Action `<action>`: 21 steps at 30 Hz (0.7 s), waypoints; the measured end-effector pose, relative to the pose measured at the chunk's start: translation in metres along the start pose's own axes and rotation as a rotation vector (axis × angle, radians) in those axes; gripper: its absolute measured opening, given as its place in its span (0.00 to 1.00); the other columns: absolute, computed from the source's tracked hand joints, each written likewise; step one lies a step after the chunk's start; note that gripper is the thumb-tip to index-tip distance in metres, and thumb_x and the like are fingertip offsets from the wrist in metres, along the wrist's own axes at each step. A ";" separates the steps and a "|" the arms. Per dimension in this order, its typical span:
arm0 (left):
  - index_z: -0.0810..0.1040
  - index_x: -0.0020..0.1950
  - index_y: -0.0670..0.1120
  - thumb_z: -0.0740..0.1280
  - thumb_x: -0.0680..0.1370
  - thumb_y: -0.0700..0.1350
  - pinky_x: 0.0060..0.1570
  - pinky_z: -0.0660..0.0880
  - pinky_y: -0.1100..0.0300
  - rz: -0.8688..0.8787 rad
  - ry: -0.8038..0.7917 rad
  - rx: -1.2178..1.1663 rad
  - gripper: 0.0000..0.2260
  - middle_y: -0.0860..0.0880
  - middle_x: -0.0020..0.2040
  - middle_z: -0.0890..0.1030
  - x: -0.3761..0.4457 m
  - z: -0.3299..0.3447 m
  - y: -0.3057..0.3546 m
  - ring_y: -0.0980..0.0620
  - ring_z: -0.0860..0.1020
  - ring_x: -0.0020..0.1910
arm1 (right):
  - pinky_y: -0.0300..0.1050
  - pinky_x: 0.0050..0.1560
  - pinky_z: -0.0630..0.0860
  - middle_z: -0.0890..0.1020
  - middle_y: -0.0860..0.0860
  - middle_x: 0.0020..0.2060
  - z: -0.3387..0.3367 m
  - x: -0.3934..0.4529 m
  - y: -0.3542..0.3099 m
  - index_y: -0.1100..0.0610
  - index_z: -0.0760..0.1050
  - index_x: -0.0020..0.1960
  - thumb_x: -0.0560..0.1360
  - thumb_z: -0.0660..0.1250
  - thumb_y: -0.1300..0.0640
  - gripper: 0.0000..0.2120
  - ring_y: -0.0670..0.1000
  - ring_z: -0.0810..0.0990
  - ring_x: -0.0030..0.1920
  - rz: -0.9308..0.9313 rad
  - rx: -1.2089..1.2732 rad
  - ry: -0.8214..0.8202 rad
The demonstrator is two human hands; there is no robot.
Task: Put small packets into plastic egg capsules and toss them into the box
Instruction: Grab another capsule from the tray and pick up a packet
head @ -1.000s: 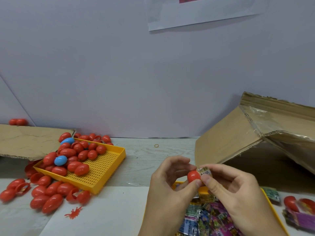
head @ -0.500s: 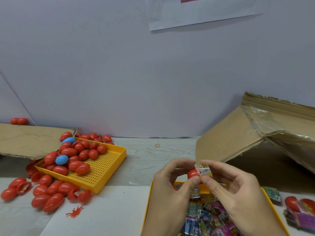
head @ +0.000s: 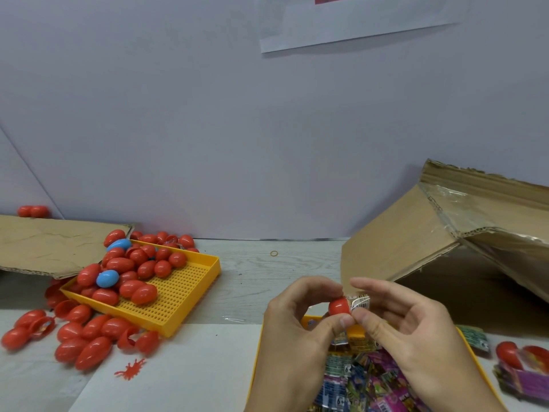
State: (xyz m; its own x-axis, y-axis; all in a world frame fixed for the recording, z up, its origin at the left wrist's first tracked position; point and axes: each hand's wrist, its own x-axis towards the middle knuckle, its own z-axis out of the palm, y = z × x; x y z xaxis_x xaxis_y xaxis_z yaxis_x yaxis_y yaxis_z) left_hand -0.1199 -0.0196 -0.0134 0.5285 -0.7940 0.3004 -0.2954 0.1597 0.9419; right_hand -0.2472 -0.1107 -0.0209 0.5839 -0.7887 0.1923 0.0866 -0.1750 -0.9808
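Our left hand (head: 297, 331) pinches a glossy red capsule half (head: 338, 306) between thumb and fingertips. Our right hand (head: 407, 328) pinches a crinkled packet (head: 360, 302), seemingly touching the capsule's mouth.

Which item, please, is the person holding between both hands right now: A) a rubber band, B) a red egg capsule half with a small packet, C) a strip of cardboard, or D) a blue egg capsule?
B: the left hand holds a red capsule half while the right hand presses a small packet against its opening.
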 end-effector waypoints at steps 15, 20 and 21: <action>0.82 0.49 0.63 0.74 0.74 0.41 0.47 0.81 0.44 -0.050 -0.010 0.067 0.14 0.60 0.47 0.83 -0.002 0.006 0.003 0.59 0.81 0.52 | 0.42 0.47 0.80 0.86 0.48 0.45 -0.002 0.001 0.002 0.41 0.83 0.51 0.61 0.73 0.49 0.17 0.46 0.84 0.49 0.045 0.050 -0.004; 0.82 0.46 0.64 0.76 0.72 0.43 0.46 0.81 0.45 -0.067 0.051 0.049 0.14 0.61 0.44 0.84 -0.002 0.007 0.001 0.60 0.82 0.48 | 0.34 0.42 0.79 0.86 0.49 0.44 -0.001 0.002 0.001 0.49 0.83 0.52 0.62 0.73 0.51 0.18 0.47 0.85 0.47 0.068 0.092 -0.019; 0.82 0.46 0.64 0.76 0.72 0.43 0.46 0.81 0.45 -0.068 0.055 0.046 0.14 0.61 0.44 0.84 -0.001 0.007 0.001 0.60 0.82 0.48 | 0.34 0.42 0.79 0.86 0.49 0.44 -0.001 0.002 0.000 0.49 0.83 0.52 0.62 0.73 0.52 0.18 0.47 0.85 0.47 0.068 0.095 -0.019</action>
State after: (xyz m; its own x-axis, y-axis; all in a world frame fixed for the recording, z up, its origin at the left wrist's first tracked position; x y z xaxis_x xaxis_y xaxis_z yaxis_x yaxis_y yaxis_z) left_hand -0.1260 -0.0223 -0.0143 0.5913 -0.7684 0.2447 -0.2929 0.0781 0.9529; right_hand -0.2472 -0.1125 -0.0205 0.6064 -0.7851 0.1259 0.1223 -0.0643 -0.9904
